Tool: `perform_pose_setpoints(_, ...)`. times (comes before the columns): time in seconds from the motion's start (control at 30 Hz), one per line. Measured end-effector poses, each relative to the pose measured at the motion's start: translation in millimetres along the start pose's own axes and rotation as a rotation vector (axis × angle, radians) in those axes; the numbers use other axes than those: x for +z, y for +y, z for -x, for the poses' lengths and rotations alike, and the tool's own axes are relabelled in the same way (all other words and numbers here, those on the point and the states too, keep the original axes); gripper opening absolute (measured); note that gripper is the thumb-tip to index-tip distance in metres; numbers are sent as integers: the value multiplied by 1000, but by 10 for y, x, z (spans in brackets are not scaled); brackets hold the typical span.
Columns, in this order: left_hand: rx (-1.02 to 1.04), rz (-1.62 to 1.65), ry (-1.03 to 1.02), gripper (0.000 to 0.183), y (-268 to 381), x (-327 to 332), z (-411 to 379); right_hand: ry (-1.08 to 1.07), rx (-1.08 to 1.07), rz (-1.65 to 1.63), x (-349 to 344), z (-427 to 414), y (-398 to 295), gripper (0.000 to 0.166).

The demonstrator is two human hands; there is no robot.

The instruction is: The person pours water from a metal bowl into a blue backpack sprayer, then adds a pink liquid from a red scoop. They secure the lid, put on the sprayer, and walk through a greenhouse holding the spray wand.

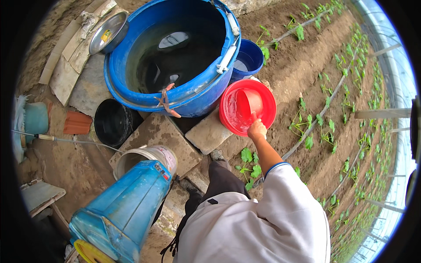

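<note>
My right hand (257, 130) grips the handle of a red plastic dipper (255, 102), which is tilted in a red plastic bucket (226, 115) of water. The bucket stands beside a large blue plastic tub (200, 98) of dark water. My left hand is out of view. At my left side leans a blue backpack sprayer (121, 203) with a yellow cap (90, 251). Its near end overlaps a white plastic bucket (166, 157), whose inside is partly hidden. A thin spray wand (72, 140) extends leftward from near that bucket.
Two plastic syringes (227, 59) lie on the tub's rim, and a metal basin (123, 37) leans against it. A dark blue bucket (255, 60) and a black bucket (108, 126) stand nearby. Concrete slabs (158, 136) lie underfoot. Young plants (309, 141) grow along irrigation hoses (315, 121) at right.
</note>
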State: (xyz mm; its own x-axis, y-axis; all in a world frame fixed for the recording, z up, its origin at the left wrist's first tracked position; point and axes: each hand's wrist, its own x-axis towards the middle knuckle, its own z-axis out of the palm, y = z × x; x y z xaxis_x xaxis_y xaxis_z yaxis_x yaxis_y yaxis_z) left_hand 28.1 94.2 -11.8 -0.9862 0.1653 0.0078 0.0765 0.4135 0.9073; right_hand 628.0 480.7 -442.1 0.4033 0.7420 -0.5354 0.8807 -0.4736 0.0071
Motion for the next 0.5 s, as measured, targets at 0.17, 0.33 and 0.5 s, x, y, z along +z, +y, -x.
perform_pose_setpoints(0.17,-29,37,16,46,0,-343,68,-416,123,-950,-10,-105,-6,12)
perform_pose_setpoints(0.33,-227,321,-47,46,-221,-1098,-30,-497,9,-1555,109,63,626,15)
perform_pose_setpoints(0.5,46,521,-7,45,-473,-1272,-342,-478,-100,-1478,-440,807,1187,10)
